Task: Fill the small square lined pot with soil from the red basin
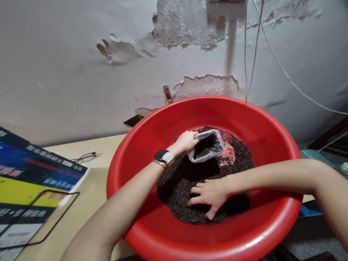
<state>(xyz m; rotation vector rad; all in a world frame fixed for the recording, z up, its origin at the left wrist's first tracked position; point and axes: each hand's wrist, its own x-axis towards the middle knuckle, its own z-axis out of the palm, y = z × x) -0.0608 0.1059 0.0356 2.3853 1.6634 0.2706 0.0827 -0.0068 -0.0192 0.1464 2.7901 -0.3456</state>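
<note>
A big red plastic basin [141,145] stands on the table and holds a heap of dark loose soil [176,181]. My left hand [186,141], with a watch on the wrist, grips the rim of a small clear plastic bag [208,145] that lies open on the soil and has soil in it. My right hand [208,195] lies on the soil in front of the bag, fingers spread and pressed into the heap.
Printed posters [29,174] with a thin black wire frame [40,217] on them cover the table's left side. Eyeglasses [84,157] lie near the wall. A dark phone [133,120] sits behind the basin. Cables [255,47] hang down the peeling wall.
</note>
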